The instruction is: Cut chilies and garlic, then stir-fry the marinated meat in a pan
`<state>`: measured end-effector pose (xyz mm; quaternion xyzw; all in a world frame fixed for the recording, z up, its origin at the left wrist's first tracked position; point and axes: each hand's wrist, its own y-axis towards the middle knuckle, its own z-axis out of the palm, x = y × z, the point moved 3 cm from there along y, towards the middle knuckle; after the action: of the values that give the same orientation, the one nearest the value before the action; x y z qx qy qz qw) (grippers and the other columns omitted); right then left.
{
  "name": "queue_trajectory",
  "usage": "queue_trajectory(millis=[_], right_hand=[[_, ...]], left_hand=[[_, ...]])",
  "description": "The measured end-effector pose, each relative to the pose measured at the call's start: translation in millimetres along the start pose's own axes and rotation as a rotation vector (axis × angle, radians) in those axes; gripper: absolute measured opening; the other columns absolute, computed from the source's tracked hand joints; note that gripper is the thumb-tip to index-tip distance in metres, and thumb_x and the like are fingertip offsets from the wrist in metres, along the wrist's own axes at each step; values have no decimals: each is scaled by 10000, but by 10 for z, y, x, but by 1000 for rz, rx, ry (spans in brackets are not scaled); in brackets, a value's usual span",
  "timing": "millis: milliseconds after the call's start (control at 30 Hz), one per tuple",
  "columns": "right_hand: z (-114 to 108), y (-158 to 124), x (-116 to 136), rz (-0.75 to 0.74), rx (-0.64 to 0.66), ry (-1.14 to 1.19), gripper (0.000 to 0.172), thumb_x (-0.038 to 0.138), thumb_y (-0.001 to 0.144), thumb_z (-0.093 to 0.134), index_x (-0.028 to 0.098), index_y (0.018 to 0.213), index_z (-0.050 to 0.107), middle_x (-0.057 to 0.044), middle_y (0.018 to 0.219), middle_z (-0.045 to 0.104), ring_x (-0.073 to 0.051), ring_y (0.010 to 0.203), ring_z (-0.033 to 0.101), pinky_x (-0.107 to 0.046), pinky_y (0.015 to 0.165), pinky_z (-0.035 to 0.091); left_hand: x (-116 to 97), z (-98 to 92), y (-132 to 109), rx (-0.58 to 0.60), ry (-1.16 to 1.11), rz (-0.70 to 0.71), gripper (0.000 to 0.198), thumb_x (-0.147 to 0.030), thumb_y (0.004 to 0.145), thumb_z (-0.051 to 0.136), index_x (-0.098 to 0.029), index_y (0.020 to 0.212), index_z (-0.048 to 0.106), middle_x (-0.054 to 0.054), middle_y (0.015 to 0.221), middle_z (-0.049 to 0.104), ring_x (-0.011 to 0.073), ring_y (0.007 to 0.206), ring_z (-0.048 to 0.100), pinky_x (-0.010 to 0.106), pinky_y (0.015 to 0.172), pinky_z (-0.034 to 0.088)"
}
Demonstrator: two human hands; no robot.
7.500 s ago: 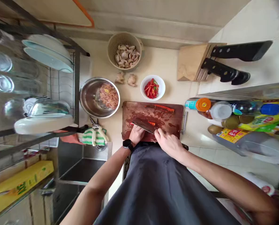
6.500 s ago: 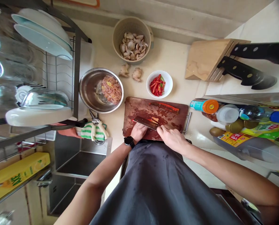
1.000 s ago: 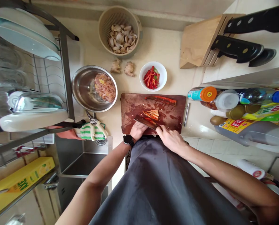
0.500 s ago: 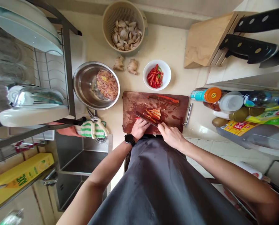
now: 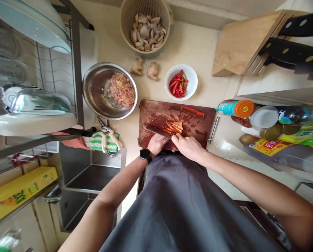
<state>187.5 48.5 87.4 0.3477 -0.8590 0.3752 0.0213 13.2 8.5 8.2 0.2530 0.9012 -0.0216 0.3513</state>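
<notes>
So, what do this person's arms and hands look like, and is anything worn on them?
The left hand and right hand are bare, with no gloves. A black watch with a round face and dark strap is on the left wrist; the right wrist has nothing on it. No sleeves show. Over the body is a dark grey garment.

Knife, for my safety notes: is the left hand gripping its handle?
No, the right hand grips the knife at its handle end, over the cutting board.
</notes>
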Motion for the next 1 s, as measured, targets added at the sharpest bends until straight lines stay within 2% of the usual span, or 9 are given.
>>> queue_trajectory(millis=[67, 167, 300, 400, 633, 733, 900, 1000], right_hand=[[11, 26, -31, -10, -22, 12, 338, 121, 1016, 246, 155, 1285, 448, -163, 1168, 663, -248, 875, 732, -302, 642, 473], [51, -68, -55, 55, -45, 8, 357, 127, 1018, 239, 151, 1308, 446, -170, 1202, 653, -251, 877, 728, -303, 647, 467], [110, -292, 30, 121, -17, -19, 381, 174, 1041, 197, 163, 1338, 435, -178, 1192, 641, -235, 824, 724, -292, 628, 455], [134, -385, 93, 135, 30, -35, 371, 193, 1051, 182, 172, 1307, 451, -169, 1166, 638, -219, 799, 724, -278, 610, 448], [123, -270, 67, 122, 18, -42, 345, 184, 1048, 178, 176, 1206, 485, -144, 1088, 651, -225, 791, 725, -276, 599, 440], [136, -152, 33, 78, 7, -10, 330, 159, 1037, 206, 167, 1215, 483, -153, 1111, 658, -226, 811, 727, -277, 605, 435], [162, -158, -45, 88, -27, 26, 355, 129, 1016, 233, 156, 1280, 469, -159, 1165, 660, -230, 825, 720, -293, 629, 439], [151, -263, -30, 61, -14, -7, 382, 144, 1023, 217, 159, 1326, 449, -164, 1164, 655, -237, 828, 717, -296, 629, 441]], left_hand=[[-29, -15, 16, -5, 1, 25, 311, -263, 1039, 444, -216, 1146, 732, 79, 1045, 757, 206, 1013, 680, 369, 871, 568], [-74, -17, 24, -25, 6, 29, 306, -228, 1038, 444, -226, 1199, 703, 69, 1119, 748, 196, 1063, 669, 363, 896, 560], [-98, 18, 7, -65, 55, -49, 311, -243, 1039, 440, -209, 1013, 748, 75, 932, 743, 195, 907, 670, 346, 815, 544], [-108, 35, 5, -77, 75, -46, 340, -242, 1039, 441, -189, 888, 741, 64, 791, 696, 185, 810, 642, 323, 763, 521], [-109, 27, 9, -107, 91, -1, 322, -218, 1033, 454, -174, 885, 736, 56, 786, 691, 177, 796, 627, 309, 756, 513], [-108, 28, -3, -101, 92, 0, 316, -222, 1034, 449, -181, 935, 747, 62, 836, 714, 180, 816, 635, 317, 764, 520], [-99, -3, -13, -69, 32, 68, 298, -181, 1025, 456, -186, 1198, 699, 98, 1116, 737, 202, 1062, 652, 347, 897, 530], [-73, -12, -36, -85, 11, 83, 292, -198, 1027, 457, -204, 1142, 725, 81, 1020, 751, 192, 974, 665, 338, 847, 539]])
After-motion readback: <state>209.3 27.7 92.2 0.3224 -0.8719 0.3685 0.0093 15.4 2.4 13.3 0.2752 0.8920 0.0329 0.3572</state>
